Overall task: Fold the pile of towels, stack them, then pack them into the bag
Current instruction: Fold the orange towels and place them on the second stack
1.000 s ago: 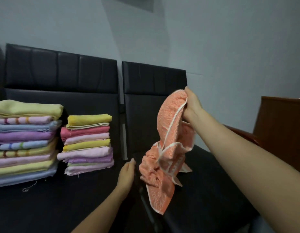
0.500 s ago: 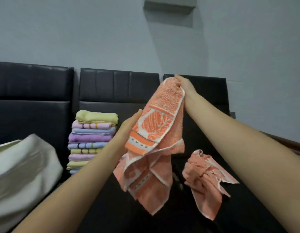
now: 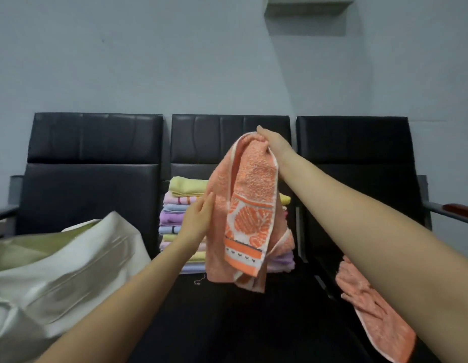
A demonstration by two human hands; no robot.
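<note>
An orange patterned towel [image 3: 250,218] hangs in the air over the middle black seat. My right hand [image 3: 272,141] grips its top edge, fingers curled round the cloth. My left hand [image 3: 199,218] reaches with straight fingers to the towel's left edge and touches it. Behind the hanging towel a stack of folded pastel towels [image 3: 179,213] stands on the middle seat; a second stack is mostly hidden behind the cloth. Another orange towel [image 3: 371,310] lies crumpled on the right seat. A white cloth bag [image 3: 70,263] sits on the left seat.
Three black padded chairs [image 3: 96,179] stand side by side against a grey wall. A metal armrest with a wooden pad [image 3: 453,209] juts out at the right. A grey box [image 3: 309,5] is mounted high on the wall.
The view has swung left, bringing the white bag and left chair into sight. My right hand has carried the orange towel over the middle seat. My left hand has risen to its left edge.
</note>
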